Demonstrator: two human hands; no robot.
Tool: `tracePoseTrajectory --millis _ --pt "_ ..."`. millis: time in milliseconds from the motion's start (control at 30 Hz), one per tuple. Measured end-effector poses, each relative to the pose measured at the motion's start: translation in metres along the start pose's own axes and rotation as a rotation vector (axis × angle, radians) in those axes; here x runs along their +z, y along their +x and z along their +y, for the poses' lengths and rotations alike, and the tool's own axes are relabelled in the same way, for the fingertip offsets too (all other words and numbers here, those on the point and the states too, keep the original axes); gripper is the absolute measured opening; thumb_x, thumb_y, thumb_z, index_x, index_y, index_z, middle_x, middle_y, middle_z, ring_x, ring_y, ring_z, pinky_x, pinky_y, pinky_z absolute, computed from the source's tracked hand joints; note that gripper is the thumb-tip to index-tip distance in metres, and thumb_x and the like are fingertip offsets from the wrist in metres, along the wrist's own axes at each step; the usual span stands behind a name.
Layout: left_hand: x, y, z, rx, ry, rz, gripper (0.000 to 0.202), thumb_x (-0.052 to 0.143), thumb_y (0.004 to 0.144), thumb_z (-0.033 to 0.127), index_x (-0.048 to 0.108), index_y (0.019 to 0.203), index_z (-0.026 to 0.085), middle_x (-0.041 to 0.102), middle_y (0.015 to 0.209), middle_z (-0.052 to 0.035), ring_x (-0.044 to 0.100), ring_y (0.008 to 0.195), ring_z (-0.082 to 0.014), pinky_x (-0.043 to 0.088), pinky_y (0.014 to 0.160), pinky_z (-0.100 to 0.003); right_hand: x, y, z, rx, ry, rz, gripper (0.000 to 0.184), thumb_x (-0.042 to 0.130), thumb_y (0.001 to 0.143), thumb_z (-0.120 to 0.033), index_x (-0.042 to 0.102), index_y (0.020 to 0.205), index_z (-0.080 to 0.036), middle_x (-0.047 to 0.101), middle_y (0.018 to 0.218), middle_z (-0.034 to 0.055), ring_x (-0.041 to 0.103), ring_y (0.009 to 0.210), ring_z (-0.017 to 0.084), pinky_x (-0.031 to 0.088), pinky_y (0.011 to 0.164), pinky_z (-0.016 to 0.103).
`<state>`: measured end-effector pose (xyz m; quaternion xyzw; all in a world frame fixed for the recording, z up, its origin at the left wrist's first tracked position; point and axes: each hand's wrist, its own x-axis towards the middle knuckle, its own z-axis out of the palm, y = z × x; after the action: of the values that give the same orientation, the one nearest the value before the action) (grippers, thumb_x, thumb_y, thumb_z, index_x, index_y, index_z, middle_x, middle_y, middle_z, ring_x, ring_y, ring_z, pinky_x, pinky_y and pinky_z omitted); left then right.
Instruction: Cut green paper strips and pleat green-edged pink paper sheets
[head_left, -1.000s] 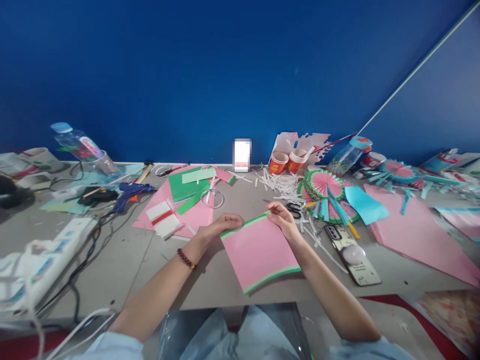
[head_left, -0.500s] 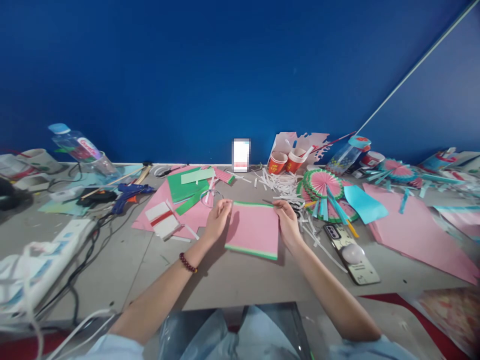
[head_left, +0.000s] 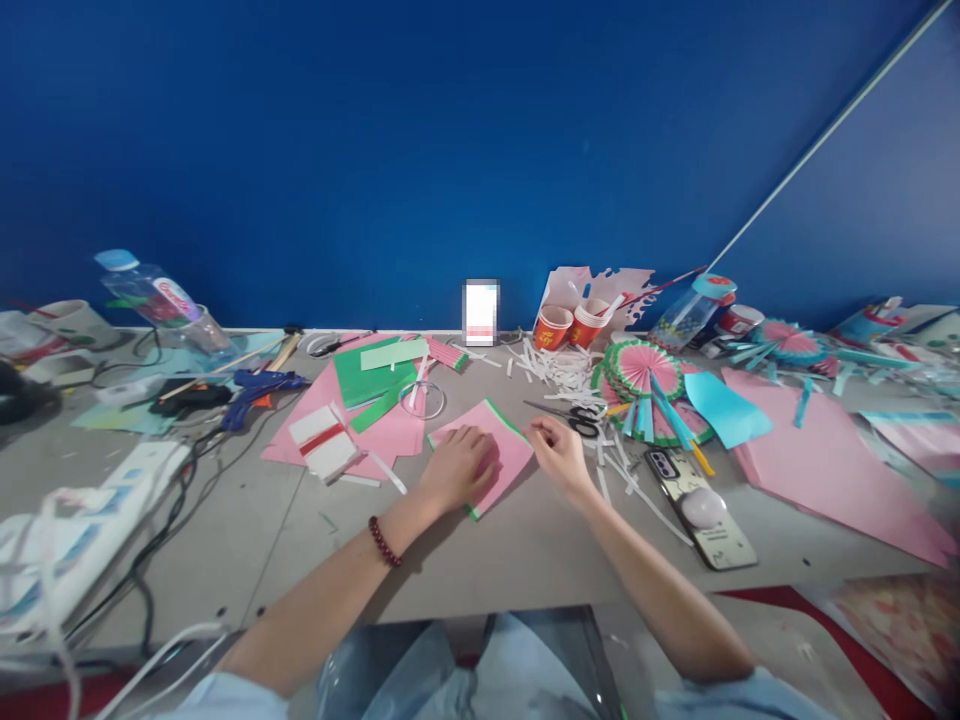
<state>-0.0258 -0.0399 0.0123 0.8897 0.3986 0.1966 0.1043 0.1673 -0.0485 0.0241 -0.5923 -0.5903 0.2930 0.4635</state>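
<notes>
A pink paper sheet [head_left: 513, 452] with green strips along two opposite edges lies turned at an angle on the grey table. My left hand [head_left: 459, 468] rests palm down over its left part, fingers stretched out and covering much of it. At the sheet's right corner, my right hand [head_left: 559, 452] has its fingers curled, and the fingertips meet the paper there. Just behind that hand are black-handled scissors [head_left: 582, 421]. A clear ring-shaped roll [head_left: 421, 400] sits beyond my left hand, partly over green and pink paper.
White paper strips [head_left: 559, 372] are heaped before two red cups [head_left: 555, 328]. Pleated pink-and-green rosettes [head_left: 643, 372] and a phone [head_left: 701, 510] lie to the right. Over on the left are a blue glue gun [head_left: 259, 390], a power strip [head_left: 97, 525] and black cables.
The pink sheet has been turned and laid down on the table. My left hand has moved from its left edge to flat on top. My right hand has shifted slightly left.
</notes>
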Motion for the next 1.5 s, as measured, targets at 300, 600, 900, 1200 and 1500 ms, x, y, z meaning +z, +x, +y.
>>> tracePoseTrajectory --millis 300,600,900,1200,1500 --pt "0.004 -0.001 0.002 0.099 -0.035 -0.073 0.043 0.052 0.085 0.025 0.047 0.127 0.019 0.05 0.134 -0.0133 0.047 0.122 -0.0265 0.039 0.102 -0.044 -0.027 0.027 0.024 -0.181 -0.469 0.134 0.031 0.045 0.073 -0.016 0.061 0.101 -0.017 0.064 0.09 0.0079 0.056 0.084 0.022 0.042 0.077 0.033" --pt "0.001 -0.001 0.003 0.143 -0.014 -0.105 0.038 0.047 0.09 0.028 0.051 0.126 0.018 0.049 0.136 -0.0136 0.043 0.127 -0.0274 0.037 0.105 -0.046 -0.038 0.032 0.038 -0.085 -0.921 -0.019 0.034 0.047 0.077 -0.012 0.064 0.106 -0.019 0.063 0.107 0.01 0.05 0.102 0.028 0.036 0.087 0.038" --pt "0.007 -0.003 0.001 0.129 -0.004 -0.134 0.047 0.049 0.089 0.038 0.047 0.131 0.019 0.043 0.142 -0.0124 0.036 0.133 -0.0269 0.024 0.113 -0.049 -0.036 0.032 0.038 -0.091 -0.909 -0.026 0.024 0.048 0.083 -0.016 0.068 0.095 -0.019 0.067 0.095 0.0076 0.052 0.095 0.025 0.036 0.083 0.037" --pt "0.008 -0.003 0.0 0.156 -0.029 -0.158 0.053 0.05 0.087 0.045 0.044 0.134 0.02 0.04 0.145 -0.0125 0.03 0.137 -0.0262 0.02 0.115 -0.048 -0.017 0.026 0.025 -0.216 -0.711 -0.029 0.024 0.05 0.081 -0.017 0.067 0.098 -0.019 0.064 0.102 0.0093 0.053 0.099 0.025 0.038 0.089 0.038" --pt "0.02 -0.005 0.0 0.092 -0.131 -0.086 0.045 0.057 0.08 0.037 0.054 0.121 0.017 0.058 0.122 -0.013 0.048 0.119 -0.0315 0.036 0.103 -0.05 0.041 0.019 -0.038 -0.419 -0.205 -0.516 0.027 0.048 0.076 -0.008 0.067 0.091 -0.021 0.069 0.096 0.0042 0.061 0.092 0.018 0.045 0.084 0.031"
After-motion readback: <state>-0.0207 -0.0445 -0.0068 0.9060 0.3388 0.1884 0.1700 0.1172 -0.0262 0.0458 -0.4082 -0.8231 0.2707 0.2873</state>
